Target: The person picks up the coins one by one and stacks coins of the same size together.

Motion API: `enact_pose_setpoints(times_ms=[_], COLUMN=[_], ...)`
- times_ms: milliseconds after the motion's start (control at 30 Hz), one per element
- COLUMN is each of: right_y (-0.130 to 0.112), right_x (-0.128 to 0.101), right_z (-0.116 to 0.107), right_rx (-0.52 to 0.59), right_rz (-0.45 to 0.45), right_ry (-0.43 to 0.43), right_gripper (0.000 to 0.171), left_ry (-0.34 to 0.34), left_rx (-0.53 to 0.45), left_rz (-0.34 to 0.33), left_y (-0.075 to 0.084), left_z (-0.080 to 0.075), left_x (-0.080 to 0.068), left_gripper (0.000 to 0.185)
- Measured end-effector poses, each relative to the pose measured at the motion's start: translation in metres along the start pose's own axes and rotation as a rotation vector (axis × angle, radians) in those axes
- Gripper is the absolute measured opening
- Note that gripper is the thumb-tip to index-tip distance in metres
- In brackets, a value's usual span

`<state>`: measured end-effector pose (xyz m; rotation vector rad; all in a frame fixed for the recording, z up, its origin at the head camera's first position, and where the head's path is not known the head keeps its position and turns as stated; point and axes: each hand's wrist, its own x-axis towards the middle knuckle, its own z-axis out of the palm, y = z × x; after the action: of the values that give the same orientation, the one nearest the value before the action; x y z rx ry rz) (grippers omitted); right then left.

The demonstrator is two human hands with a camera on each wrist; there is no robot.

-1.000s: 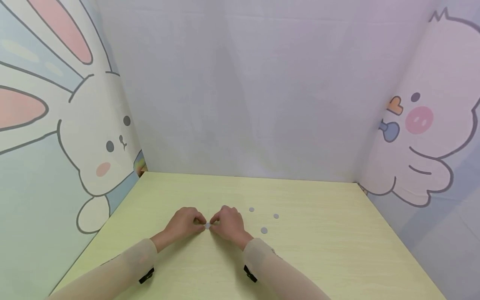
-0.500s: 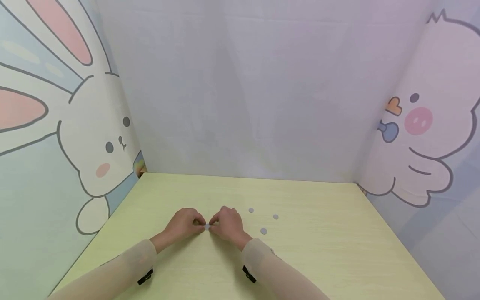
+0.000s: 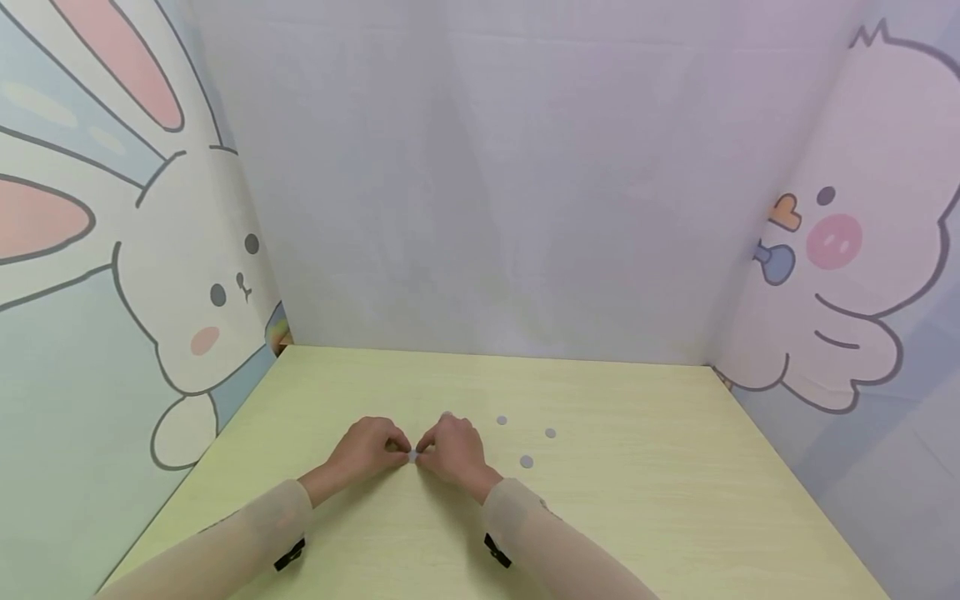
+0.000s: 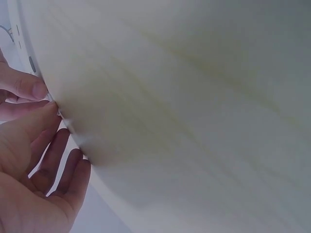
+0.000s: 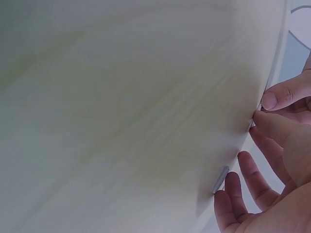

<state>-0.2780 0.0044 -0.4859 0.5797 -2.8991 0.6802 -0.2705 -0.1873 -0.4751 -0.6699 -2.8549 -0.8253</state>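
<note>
A small grey coin (image 3: 412,457) lies on the pale wooden table (image 3: 637,517), left of its middle. My left hand (image 3: 369,447) pinches at it from the left with thumb and index finger. From the opposite side my right hand (image 3: 454,451) pinches at the same coin, so the fingertips of both hands nearly meet. The fingers cover part of its edge. Another coin (image 5: 221,179) lies by the outer fingers of my right hand in the right wrist view. In the head view, a pale rim of it shows past the knuckles.
To the right of the hands lie three more coins: a far one (image 3: 502,420), a right one (image 3: 551,433) and a near one (image 3: 527,462). A plain cloth wall (image 3: 495,208) stands behind the table, with cartoon-printed cloth on both sides.
The coin between my fingertips has shifted slightly toward me, and both hands keep nearly the same place. Beyond my right knuckles, a rim of another coin now shows.
</note>
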Motion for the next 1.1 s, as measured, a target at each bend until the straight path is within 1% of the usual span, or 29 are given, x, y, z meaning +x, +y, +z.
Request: enact_pose_setpoints(times_ms=[133,267,400,567,667,800,1100], right_y=[-0.001,-0.002,-0.005,-0.007,-0.009,-0.01,-0.014], right_x=[-0.001,-0.003,-0.006,-0.009,-0.01,-0.011,-0.013], right_z=[0.001,0.0,-0.003,-0.004,-0.004,-0.003,-0.001], right_rx=[-0.003,0.0,0.001,0.019,0.022,0.016,0.042], right_rz=[0.003,-0.005,-0.012,-0.007,-0.007,-0.014,-0.025], right_ry=[0.001,0.003,0.007,0.005,0.001,0.004,0.003], right_gripper=[0.003,0.004,0.005,0.002,0.006,0.005,0.004], left_ry=[-0.005,-0.003,0.001,-0.002,-0.004,-0.004,-0.01], left_rx=[-0.002,0.001,0.009,0.025,0.028,0.033,0.015], left_rz=[-0.011,-0.004,0.006,0.025,0.033,0.046,0.033], left_y=[0.0,0.0,-0.001,-0.002,-0.003,-0.004,-0.003], left_z=[-0.001,-0.002,-0.002,-0.002,-0.002,-0.003,-0.006], left_x=[-0.002,-0.003,-0.005,-0.006,-0.008,-0.01,-0.017], left_gripper=[0.009,0.008,0.009,0.008,0.008,0.008,0.009])
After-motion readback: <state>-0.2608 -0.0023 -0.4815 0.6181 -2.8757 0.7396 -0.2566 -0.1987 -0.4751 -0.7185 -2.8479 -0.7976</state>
